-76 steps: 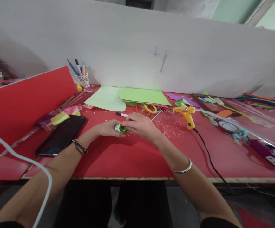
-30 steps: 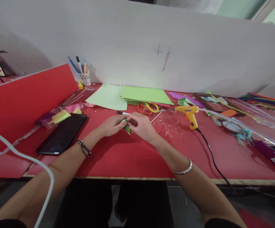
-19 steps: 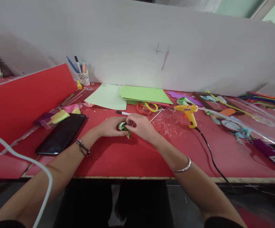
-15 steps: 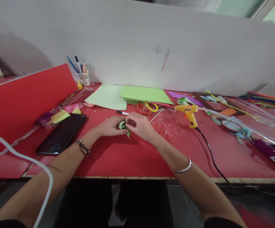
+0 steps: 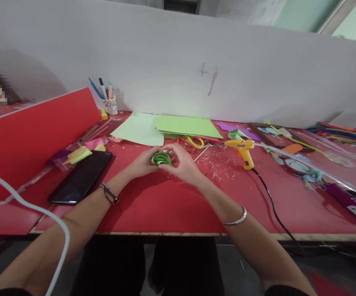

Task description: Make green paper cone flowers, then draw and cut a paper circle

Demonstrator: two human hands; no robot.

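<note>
Between my two hands is a rolled green paper spiral (image 5: 161,158), its coiled layers facing up toward me. My left hand (image 5: 143,163) grips its left side, with the fingers partly hidden behind it. My right hand (image 5: 182,163) curves round the right side, thumb at the near edge and fingers at the far edge. Both hands are held over the red tabletop (image 5: 165,205). Just beyond them lie the green paper sheets (image 5: 187,126) and scissors with a yellow handle (image 5: 196,142).
A yellow glue gun (image 5: 242,152) with a black cord stands to the right, near paper shreds (image 5: 219,166). To the left lie a black phone (image 5: 82,179) and a leaning red board (image 5: 39,135). A pen cup (image 5: 110,106) stands at the back. A purple power strip (image 5: 347,201) is at far right.
The green paper roll has turned so its spiral layers now show. My right hand's fingers have opened from a pinch to curve round it. The view has shifted slightly.
</note>
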